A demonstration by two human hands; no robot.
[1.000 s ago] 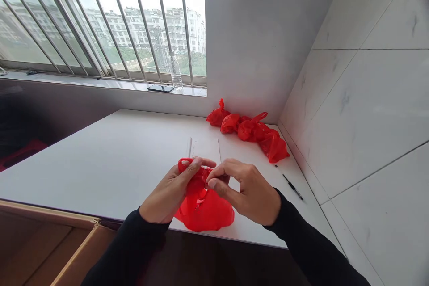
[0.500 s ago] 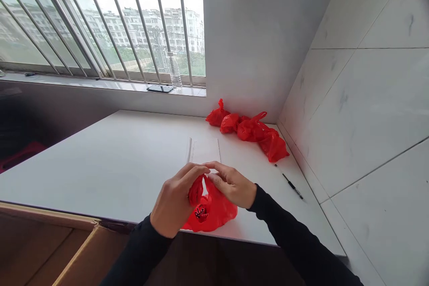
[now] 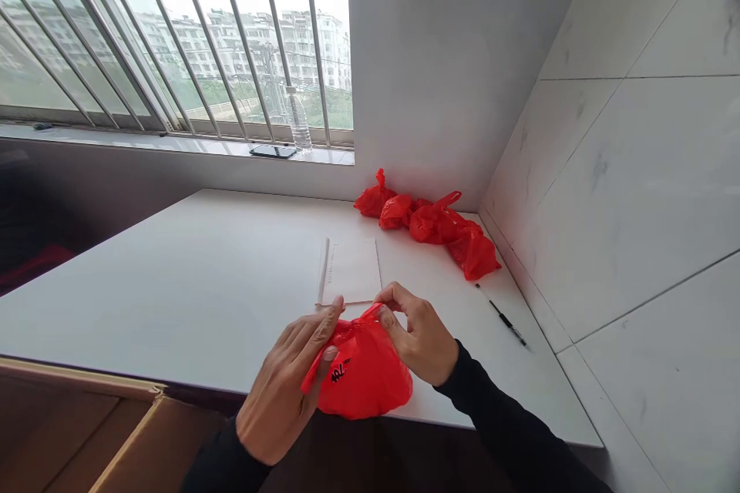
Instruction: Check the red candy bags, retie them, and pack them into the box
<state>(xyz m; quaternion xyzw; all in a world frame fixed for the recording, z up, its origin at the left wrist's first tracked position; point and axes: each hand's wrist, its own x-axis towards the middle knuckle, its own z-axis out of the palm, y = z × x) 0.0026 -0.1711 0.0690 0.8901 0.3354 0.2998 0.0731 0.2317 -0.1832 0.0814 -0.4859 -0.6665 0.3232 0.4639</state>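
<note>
The red bag (image 3: pixel 370 377) sits lower centre of the frame, at the surface's near edge (image 3: pixel 439 417); probably light, soft, slippery, best held by its gathered top; right hand (image 3: pixel 425 339) pinches plastic there; left hand's (image 3: pixel 289 385) straight fingers hold plastic against the thumb.

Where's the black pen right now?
In the head view, the black pen lies on the white table, right of the right hand and below the red bags.

Left hand (image 3: pixel 283 385) angles upward, fingers (image 3: pixel 309 340) nearly straight; right hand (image 3: pixel 421 335) pinches between thumb (image 3: pixel 391 325) and bent forefinger (image 3: pixel 398 293).
</note>
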